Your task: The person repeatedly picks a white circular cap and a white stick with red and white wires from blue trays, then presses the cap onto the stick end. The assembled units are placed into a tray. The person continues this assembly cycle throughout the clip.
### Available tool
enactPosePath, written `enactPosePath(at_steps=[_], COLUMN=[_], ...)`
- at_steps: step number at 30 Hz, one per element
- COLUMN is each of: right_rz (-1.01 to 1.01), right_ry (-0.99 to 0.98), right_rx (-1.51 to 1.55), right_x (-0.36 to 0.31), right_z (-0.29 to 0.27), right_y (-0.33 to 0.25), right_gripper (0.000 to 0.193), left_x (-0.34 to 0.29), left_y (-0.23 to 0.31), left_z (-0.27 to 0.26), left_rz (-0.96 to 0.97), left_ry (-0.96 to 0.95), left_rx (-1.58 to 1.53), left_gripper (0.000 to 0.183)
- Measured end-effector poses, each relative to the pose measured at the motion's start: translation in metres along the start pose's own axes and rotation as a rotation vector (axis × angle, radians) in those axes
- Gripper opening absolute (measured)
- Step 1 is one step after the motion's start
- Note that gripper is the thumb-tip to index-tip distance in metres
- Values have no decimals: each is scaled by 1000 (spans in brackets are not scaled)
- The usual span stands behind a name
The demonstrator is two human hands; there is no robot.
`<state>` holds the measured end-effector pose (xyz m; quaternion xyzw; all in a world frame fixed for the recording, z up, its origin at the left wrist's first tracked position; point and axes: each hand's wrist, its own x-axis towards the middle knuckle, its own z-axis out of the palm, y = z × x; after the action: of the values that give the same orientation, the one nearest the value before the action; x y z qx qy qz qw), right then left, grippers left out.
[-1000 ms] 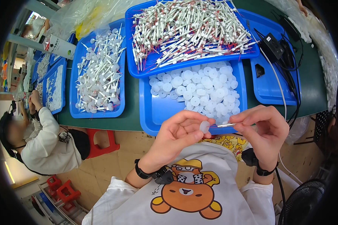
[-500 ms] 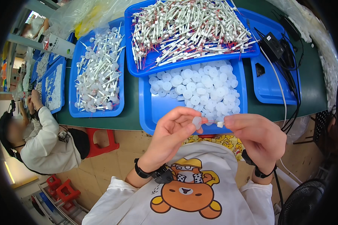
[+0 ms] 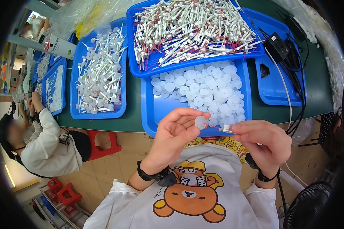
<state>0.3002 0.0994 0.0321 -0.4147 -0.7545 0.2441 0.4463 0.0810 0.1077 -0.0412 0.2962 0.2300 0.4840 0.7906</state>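
Over the near edge of the front blue tray, my left hand (image 3: 171, 138) pinches a translucent white disc (image 3: 200, 123) between thumb and fingers. My right hand (image 3: 264, 140) is closed on a small white stick-like part (image 3: 226, 129) with a blocky end, just right of the disc. A thin red wire (image 3: 209, 125) spans the gap between disc and part. Whether the wire passes through the disc's centre is too small to tell. Many similar discs (image 3: 202, 86) lie loose in the front tray (image 3: 151, 120) beyond my hands.
Overlapping the disc tray at the back, a blue tray (image 3: 141, 73) is heaped with white stick-like parts with red wires. Another blue tray (image 3: 98, 115) at left has discs joined to sticks. Cables and a black adapter (image 3: 277, 45) lie at right. A co-worker (image 3: 51, 143) sits at left.
The white part in my right hand has tilted and shifted slightly right and down, away from the disc. The disc has turned to show more of its face.
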Motion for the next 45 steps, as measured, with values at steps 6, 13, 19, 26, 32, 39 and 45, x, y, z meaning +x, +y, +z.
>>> enactPosePath(at_steps=[6,13,19,26,32,39,45], right_rz=[-46,-100,-108,-150,-59,18,35], right_ry=[-19,-58,-76,-112,-72,-6,-103], right_rx=[-7,-67,-69,-56,-4,-47,-182], right_x=[-1,-3,-5,-8,-10,-4,-3], right_z=[0,-1,-2,0,10,17,15], right_y=[2,3,4,3,6,1,3], right_gripper=[21,22,19,20,23,25,22], left_x=[-1,1,0,0,-1,0,-2], left_y=[0,0,2,-1,-5,-7,-10], left_z=[1,1,7,3,4,6,5], left_rz=[-50,-77,-130,-150,-78,10,144], left_ry=[19,14,51,62,-51,-66,-86], left_rx=[4,0,85,41,34,94,211], left_gripper=[32,27,36,28,34,34,33])
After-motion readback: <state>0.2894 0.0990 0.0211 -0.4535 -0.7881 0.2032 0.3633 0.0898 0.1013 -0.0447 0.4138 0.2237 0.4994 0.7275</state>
